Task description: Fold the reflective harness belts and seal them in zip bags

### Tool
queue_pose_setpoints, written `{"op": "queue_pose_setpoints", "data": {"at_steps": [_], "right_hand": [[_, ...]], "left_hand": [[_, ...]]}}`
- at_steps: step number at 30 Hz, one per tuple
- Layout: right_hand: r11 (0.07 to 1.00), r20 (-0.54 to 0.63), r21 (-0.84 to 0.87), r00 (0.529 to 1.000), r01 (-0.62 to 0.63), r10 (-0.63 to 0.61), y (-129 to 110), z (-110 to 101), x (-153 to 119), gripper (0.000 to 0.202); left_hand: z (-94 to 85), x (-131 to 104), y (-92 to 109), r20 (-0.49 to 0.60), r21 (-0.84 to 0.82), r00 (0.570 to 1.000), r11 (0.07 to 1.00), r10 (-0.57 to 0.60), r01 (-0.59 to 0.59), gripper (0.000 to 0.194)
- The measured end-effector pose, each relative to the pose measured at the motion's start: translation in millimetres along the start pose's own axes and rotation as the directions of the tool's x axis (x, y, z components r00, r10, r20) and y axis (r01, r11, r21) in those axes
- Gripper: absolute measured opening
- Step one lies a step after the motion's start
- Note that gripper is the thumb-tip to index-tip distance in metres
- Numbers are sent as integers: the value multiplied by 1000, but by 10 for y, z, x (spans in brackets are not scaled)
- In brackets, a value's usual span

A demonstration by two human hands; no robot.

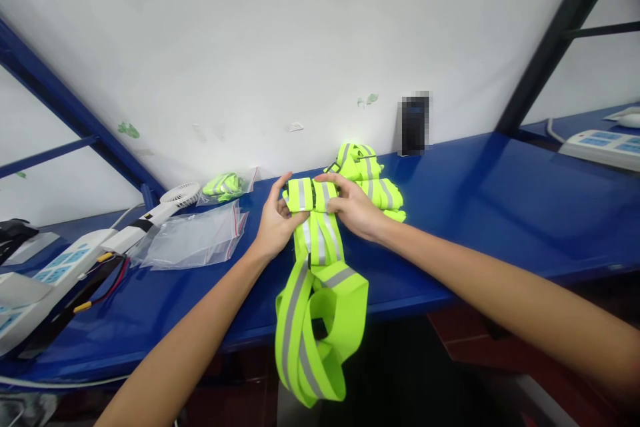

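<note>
White fan (181, 194), power strip (67, 265), blue table (500, 200)

Bundles (383, 193) obstruct beyond hands (357, 209); rightward free.

Inscriptions: none legible; you can read no text, label, brand, number or sign on anything in view.

The reflective strap (323, 243) is neon yellow-green with silver-grey stripes; the table (475, 213) is blue; the clear bags (193, 240) bear red lines; the fan (181, 194) is white.
</note>
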State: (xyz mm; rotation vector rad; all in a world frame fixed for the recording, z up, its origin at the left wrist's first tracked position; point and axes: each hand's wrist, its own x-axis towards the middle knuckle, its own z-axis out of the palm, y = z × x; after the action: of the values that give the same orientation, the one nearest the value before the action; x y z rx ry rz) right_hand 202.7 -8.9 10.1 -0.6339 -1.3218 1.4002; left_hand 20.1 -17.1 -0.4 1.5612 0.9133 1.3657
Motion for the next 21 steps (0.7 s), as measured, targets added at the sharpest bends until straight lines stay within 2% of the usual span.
{"op": "queue_pose_setpoints", "data": {"at_steps": [2, 7, 15, 18, 21], "right_hand": [[993, -24, -103, 998, 54, -56, 52, -26, 10, 61], [985, -44, -173, 999, -1, -6, 73, -36, -7, 80], [953, -12, -255, 985, 163, -172, 89, -9, -12, 58], [948, -10, -277, 986, 159, -168, 87, -5, -17, 59], [958, 30, -265, 994, 109, -105, 65, -20, -20, 68]], "left_hand": [[15, -5, 25, -16, 24, 1000, 1000, 3, -2, 99], [-12, -25, 55, 33, 23, 999, 1000, 4, -5, 103], [3, -11, 4, -27, -47, 999, 998, -43, 42, 81], [5, -6, -7, -48, -36, 997, 998, -57, 55, 75], [2, -3, -17, -62, -24, 998, 999, -30, 29, 77]]}}
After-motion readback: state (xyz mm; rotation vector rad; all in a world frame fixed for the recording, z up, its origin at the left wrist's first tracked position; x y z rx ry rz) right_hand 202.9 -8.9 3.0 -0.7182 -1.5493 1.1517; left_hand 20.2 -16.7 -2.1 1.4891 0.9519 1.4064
